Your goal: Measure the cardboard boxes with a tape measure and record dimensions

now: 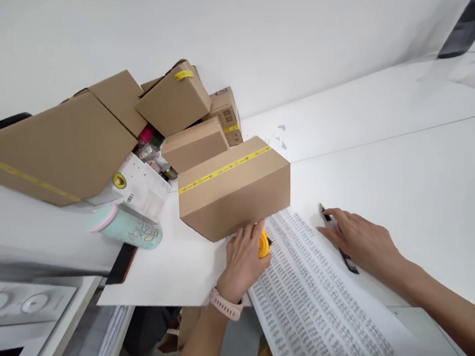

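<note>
My left hand point(245, 258), with a pink watch strap on its wrist, is closed around a yellow tape measure point(263, 245). It rests against the near lower edge of a closed cardboard box point(239, 192) sealed with yellow printed tape. Under the tape measure lies a long printed sheet point(311, 288) covered in rows of small figures, running off the table's near edge. To the right, my right hand point(359, 239) has its thumb and forefinger around a black and silver pen point(346, 260), low over the white table beside the sheet. Part of the pen is hidden by the thumb.
More cardboard boxes point(175, 103) are piled at the back left against the wall. A white carton point(141, 184) and a mint tumbler with a pink rim point(131, 226) stand at the left. A dark upright object point(464, 22) is at the far right.
</note>
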`<control>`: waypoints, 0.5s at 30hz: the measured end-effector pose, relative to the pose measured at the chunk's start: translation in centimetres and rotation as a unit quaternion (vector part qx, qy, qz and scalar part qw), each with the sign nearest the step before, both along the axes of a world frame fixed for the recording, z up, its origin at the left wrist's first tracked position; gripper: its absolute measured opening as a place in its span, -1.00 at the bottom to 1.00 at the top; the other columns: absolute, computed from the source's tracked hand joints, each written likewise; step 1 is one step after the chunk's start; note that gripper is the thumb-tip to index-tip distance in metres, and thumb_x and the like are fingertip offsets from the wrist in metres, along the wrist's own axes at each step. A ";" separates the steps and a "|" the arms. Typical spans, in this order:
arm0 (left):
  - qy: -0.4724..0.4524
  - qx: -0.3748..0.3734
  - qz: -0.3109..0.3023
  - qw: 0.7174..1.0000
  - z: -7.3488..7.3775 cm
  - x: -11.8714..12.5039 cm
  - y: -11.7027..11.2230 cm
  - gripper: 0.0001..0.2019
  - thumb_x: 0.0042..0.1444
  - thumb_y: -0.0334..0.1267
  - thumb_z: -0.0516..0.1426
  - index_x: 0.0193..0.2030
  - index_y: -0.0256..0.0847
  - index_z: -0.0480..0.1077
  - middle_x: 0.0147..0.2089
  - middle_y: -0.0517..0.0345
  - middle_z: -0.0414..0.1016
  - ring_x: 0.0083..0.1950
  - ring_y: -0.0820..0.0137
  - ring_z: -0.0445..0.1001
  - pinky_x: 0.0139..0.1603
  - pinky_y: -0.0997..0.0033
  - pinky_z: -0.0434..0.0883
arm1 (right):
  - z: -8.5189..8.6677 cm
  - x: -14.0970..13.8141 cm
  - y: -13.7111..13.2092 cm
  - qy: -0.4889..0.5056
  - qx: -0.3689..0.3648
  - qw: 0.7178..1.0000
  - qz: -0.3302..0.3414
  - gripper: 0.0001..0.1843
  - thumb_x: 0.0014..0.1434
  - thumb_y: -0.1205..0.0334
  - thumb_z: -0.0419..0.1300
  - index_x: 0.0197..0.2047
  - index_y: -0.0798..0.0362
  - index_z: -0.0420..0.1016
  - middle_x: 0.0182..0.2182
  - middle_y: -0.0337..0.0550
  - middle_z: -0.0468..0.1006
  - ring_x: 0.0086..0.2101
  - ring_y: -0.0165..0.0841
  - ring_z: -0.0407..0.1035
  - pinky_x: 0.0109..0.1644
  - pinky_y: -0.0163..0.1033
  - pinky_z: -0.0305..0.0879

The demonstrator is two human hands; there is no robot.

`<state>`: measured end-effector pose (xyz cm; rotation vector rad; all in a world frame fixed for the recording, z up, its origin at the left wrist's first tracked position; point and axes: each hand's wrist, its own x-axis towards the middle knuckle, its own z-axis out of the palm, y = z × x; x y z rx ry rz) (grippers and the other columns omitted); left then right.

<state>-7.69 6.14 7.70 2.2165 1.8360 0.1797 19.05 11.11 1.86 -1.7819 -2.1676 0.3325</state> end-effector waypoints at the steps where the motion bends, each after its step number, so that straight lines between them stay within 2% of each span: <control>1: 0.012 -0.003 -0.004 1.000 -0.2 -0.2 0.4 -0.33 0.15 -0.26 0.11 0.40 -0.04 0.02 0.23 0.03 0.36 0.21 0.11 0.32 0.17 0.05 0.34 | -0.1 0.0 0.0 -0.006 -0.005 1.000 0.010 -0.58 0.31 0.01 -0.09 0.03 0.06 0.40 -0.28 0.00 0.60 -0.29 -0.09 0.49 -0.55 -0.20 0.16; 4: 0.040 -0.019 -0.021 0.999 -0.5 -1.0 1.6 -0.32 0.16 -0.25 0.10 0.42 -0.05 0.00 0.28 0.04 0.31 0.23 0.10 0.27 0.21 0.04 0.29 | 0.2 0.4 0.1 0.014 -0.024 0.999 0.045 -0.59 0.30 0.17 -0.14 -0.02 0.07 0.47 -0.30 -0.01 0.62 -0.40 -0.15 0.48 -0.48 -0.15 0.22; 7: 0.058 -0.034 -0.051 0.996 -0.5 -1.8 2.9 -0.32 0.16 -0.27 0.09 0.42 -0.01 0.01 0.34 0.08 0.24 0.24 0.10 0.25 0.26 0.03 0.24 | 1.3 1.6 0.1 0.138 -0.097 0.984 0.054 -0.60 0.31 0.11 -0.08 -0.06 0.01 0.54 -0.36 -0.07 0.63 -0.46 -0.21 0.48 -0.42 -0.14 0.30; 10: 0.057 -0.043 -0.085 0.994 -0.6 -2.4 4.6 -0.34 0.17 -0.30 0.08 0.41 0.04 0.03 0.43 0.13 0.11 0.29 0.11 0.20 0.29 0.03 0.19 | 2.3 2.9 -0.3 0.341 -0.164 0.924 0.059 -0.60 0.33 -0.03 -0.01 -0.03 -0.05 0.55 -0.30 -0.09 0.66 -0.29 -0.17 0.55 -0.21 -0.08 0.43; 12: 0.053 -0.042 -0.103 0.992 -0.9 -2.4 5.8 -0.35 0.19 -0.31 0.07 0.41 0.06 0.03 0.47 0.16 0.05 0.31 0.12 0.18 0.29 0.02 0.18 | 2.7 3.1 -0.9 0.442 -0.174 0.878 0.057 -0.61 0.28 -0.11 0.09 -0.02 -0.07 0.54 -0.20 -0.05 0.67 -0.14 -0.13 0.54 -0.04 -0.02 0.42; 13: 0.053 -0.038 -0.108 0.992 -1.0 -2.3 6.4 -0.36 0.20 -0.31 0.07 0.41 0.07 0.04 0.47 0.16 0.04 0.32 0.12 0.18 0.29 0.02 0.19 | 2.8 2.9 -1.3 0.475 -0.175 0.861 0.044 -0.62 0.24 -0.12 0.16 -0.03 -0.07 0.53 -0.17 -0.03 0.67 -0.11 -0.12 0.53 -0.01 -0.01 0.42; 15: 0.056 -0.022 -0.112 0.992 -1.3 -1.8 7.3 -0.38 0.22 -0.29 0.07 0.40 0.08 0.05 0.46 0.14 0.06 0.30 0.11 0.20 0.27 -0.01 0.20 | 3.0 2.1 -1.9 0.518 -0.166 0.839 -0.001 -0.63 0.16 -0.12 0.27 -0.09 -0.06 0.50 -0.20 -0.03 0.67 -0.15 -0.14 0.53 -0.07 -0.06 0.45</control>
